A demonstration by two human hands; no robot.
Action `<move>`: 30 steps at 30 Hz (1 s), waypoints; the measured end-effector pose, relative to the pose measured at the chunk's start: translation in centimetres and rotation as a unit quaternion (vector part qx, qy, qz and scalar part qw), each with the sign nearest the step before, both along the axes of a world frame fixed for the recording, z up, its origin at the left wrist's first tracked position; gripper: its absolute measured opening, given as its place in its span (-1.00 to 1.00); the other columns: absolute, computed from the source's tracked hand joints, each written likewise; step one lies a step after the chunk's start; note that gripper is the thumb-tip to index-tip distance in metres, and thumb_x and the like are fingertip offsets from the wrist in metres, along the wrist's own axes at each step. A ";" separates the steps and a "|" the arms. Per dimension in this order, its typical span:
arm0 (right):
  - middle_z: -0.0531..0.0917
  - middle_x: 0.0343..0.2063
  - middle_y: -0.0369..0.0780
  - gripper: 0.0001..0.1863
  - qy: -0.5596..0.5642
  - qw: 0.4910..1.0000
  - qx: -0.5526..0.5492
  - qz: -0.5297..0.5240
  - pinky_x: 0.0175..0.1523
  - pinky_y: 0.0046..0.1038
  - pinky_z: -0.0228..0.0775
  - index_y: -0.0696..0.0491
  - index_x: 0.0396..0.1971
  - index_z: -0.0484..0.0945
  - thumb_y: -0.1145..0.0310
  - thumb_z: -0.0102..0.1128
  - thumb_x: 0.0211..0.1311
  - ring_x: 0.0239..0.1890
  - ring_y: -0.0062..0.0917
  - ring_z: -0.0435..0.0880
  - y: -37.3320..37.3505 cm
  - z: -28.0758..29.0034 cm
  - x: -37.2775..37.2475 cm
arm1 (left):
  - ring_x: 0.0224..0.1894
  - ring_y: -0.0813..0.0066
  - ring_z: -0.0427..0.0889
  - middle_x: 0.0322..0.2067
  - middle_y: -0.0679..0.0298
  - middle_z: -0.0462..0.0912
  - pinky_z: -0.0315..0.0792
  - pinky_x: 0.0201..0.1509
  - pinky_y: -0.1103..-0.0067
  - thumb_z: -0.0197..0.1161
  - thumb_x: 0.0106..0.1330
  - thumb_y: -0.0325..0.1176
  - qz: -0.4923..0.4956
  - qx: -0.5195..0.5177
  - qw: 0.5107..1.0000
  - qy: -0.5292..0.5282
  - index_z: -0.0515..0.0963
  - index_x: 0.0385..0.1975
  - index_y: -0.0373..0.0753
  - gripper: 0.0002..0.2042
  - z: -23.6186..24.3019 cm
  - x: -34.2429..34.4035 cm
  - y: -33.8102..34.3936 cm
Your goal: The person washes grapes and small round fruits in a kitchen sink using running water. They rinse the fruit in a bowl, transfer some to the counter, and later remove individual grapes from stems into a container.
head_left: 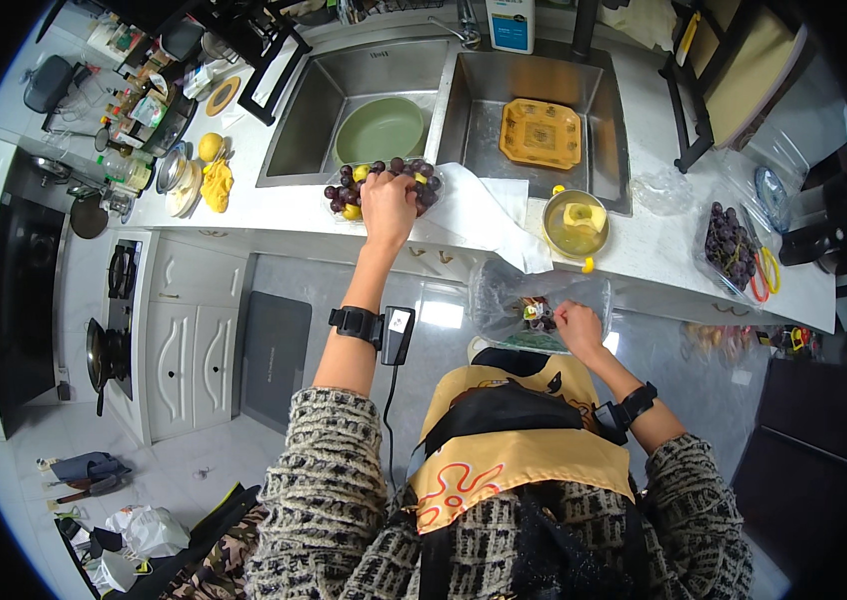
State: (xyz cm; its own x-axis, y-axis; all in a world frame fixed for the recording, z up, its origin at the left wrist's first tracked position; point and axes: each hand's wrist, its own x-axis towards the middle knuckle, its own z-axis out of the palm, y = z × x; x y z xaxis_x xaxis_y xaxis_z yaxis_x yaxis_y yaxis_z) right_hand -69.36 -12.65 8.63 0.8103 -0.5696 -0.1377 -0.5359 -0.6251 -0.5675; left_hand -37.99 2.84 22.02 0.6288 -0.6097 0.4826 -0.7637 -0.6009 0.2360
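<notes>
My left hand (389, 207) reaches down over a clear container of dark grapes (347, 194) and yellow fruit pieces at the counter's front edge. Its fingers are curled in among the fruit, and what they pinch is hidden. Lower and to the right, my right hand (581, 328) is closed at the rim of a bin lined with a clear bag (489, 300). Whatever its fingers hold cannot be made out. Small dark and light scraps (536, 313) lie inside the bin. White paper towels (489, 208) are spread on the counter just right of the grapes.
A green basin (379, 130) sits in the left sink, an orange tray (541, 133) in the right. A metal bowl (576, 238) holds a pale yellow fruit piece in liquid. Farther right are another grape container (729, 247) and scissors (767, 272); a lemon (211, 147) lies left.
</notes>
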 end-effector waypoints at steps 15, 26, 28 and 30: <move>0.59 -0.54 -0.10 -0.95 0.033 0.999 0.011 0.002 -0.33 -0.25 0.42 0.03 -0.56 0.53 0.40 0.12 -0.06 -0.46 -0.20 0.58 0.0 0.0 0.3 | -0.24 0.26 0.36 -0.39 0.18 0.41 0.22 -0.19 0.44 0.20 -0.11 -0.43 -0.018 0.143 0.986 -0.078 0.57 -0.44 -0.12 -0.82 -0.6 -0.6 -1.6; 0.59 -0.55 -0.11 -0.94 0.029 1.000 0.011 -0.006 -0.33 -0.25 0.42 0.03 -0.56 0.54 0.39 0.12 -0.06 -0.47 -0.20 0.57 -0.3 0.1 0.1 | -0.40 0.16 0.53 -0.49 0.04 0.51 0.42 -0.25 0.38 0.19 -0.21 -0.50 -0.031 0.113 0.993 0.030 0.59 -0.57 -0.26 -0.85 0.6 -0.1 -2.0; 0.60 -0.54 -0.13 -0.93 0.025 1.000 0.010 -0.010 -0.33 -0.26 0.42 0.01 -0.55 0.56 0.38 0.11 -0.06 -0.47 -0.21 0.57 -0.4 -0.1 -0.1 | -0.41 0.18 0.54 -0.46 0.08 0.53 0.44 -0.27 0.41 0.28 -0.29 -0.49 -0.028 0.050 0.998 0.037 0.61 -0.51 -0.25 -0.77 2.0 -0.7 -1.8; 0.60 -0.54 -0.14 -0.91 0.030 0.998 0.038 -0.027 -0.32 -0.31 0.43 0.04 -0.53 0.56 0.37 0.13 -0.04 -0.45 -0.24 0.59 -0.5 -0.1 -0.1 | -0.47 0.21 0.54 -0.47 0.09 0.54 0.45 -0.34 0.45 0.31 -0.28 -0.50 -0.048 -0.084 0.994 0.047 0.61 -0.51 -0.26 -0.77 3.3 -2.1 -1.5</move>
State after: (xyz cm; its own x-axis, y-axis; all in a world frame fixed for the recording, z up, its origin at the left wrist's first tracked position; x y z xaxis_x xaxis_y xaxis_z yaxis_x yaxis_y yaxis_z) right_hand -69.46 -13.11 8.52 0.7680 -0.5978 -0.2297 -0.6016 -0.5506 -0.5787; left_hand -40.05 1.33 25.27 0.6185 -0.5851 0.5245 -0.7856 -0.4727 0.3991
